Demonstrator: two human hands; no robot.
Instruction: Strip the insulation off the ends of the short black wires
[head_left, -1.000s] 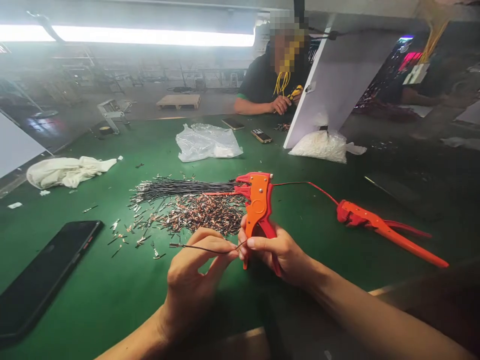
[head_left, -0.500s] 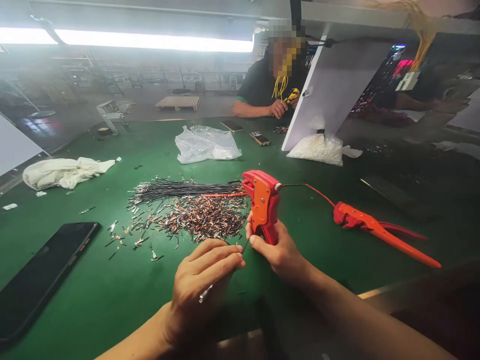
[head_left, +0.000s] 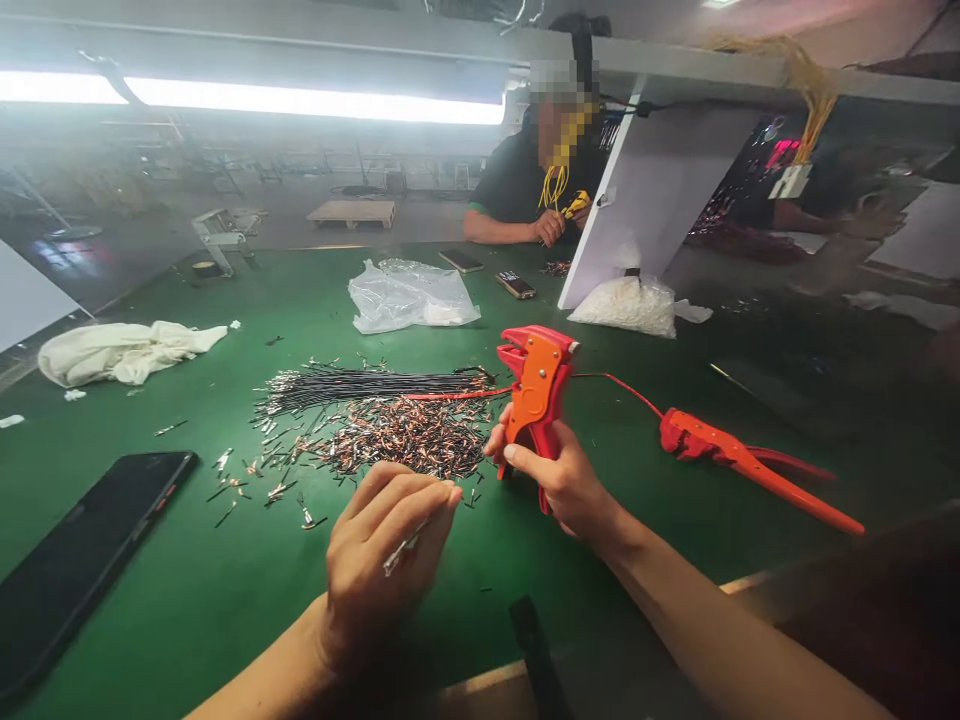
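Observation:
My left hand (head_left: 386, 545) is closed in a pinch on a thin wire (head_left: 401, 552), whose silvery terminal end sticks out below the fingers. The rest of that wire is mostly hidden by the hand. To its right, my right hand (head_left: 566, 480) grips the handles of a red and orange wire stripper (head_left: 538, 385), held upright with its jaws pointing left. Nothing shows between the jaws. Beyond both hands lie a bundle of black wires (head_left: 375, 383) with silvery ends and a heap of short wire scraps (head_left: 409, 435).
A second wire stripper (head_left: 739, 455) lies at the right. A large phone (head_left: 90, 560) rests at the left, with a white cloth (head_left: 127, 350) behind it. Farther back are a plastic bag (head_left: 412, 295), a filled bag (head_left: 626, 305), a slanted panel (head_left: 660, 190) and a co-worker (head_left: 510, 185) holding yellow wires.
My hands have drawn apart. The left has moved left with the wire; the right has shifted slightly right, and the stripper's handles are spread wider. The view has tilted slightly.

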